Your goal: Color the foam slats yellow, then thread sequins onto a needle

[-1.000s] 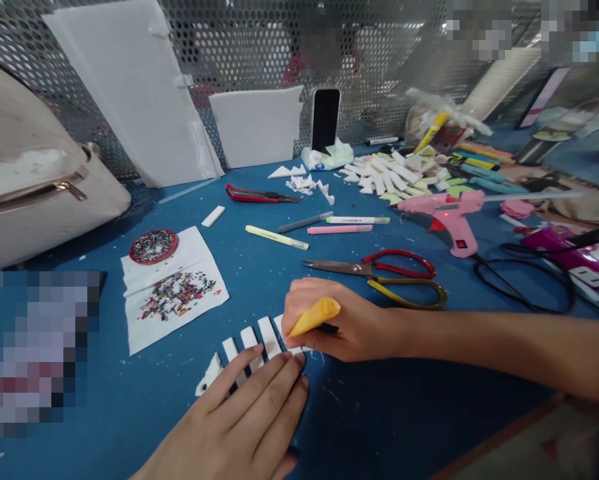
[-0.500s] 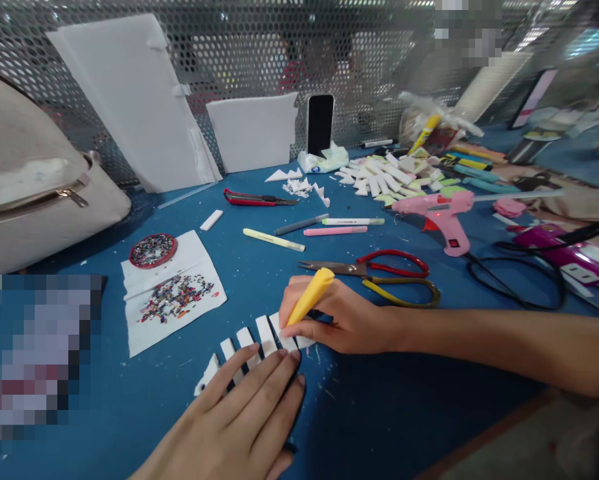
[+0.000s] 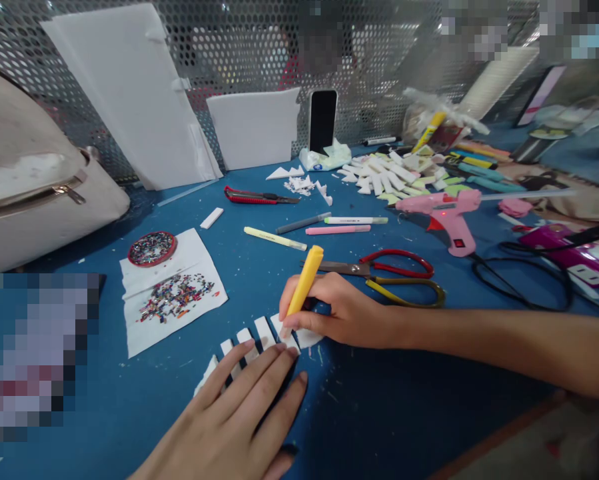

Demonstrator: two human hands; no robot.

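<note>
My left hand point(image 3: 244, 407) lies flat over a row of white foam strips point(image 3: 264, 332), fingers stretched out and slightly spread. Its fingertips press on the lower ends of the strips and hide part of them. My right hand point(image 3: 336, 310) is closed round a yellow marker point(image 3: 305, 280), held like a pen and tilted a little to the right. The marker's lower end meets a strip near the right of the row, just above my left fingertips. Beside it, an irregular white foam piece point(image 3: 310, 338) lies partly under my right hand.
Scissors point(image 3: 404, 270) lie behind my right hand, a pink glue gun point(image 3: 449, 217) farther right. Several pens point(image 3: 274, 238), a red cutter point(image 3: 254, 195) and piled foam strips point(image 3: 384, 175) lie beyond. At left, beads rest on white paper point(image 3: 144, 340) near a bag point(image 3: 39, 200).
The yellow marker stands more upright than before, its top having swung left and up. My left fingers have shifted slightly, with the rightmost ones spread a bit more.
</note>
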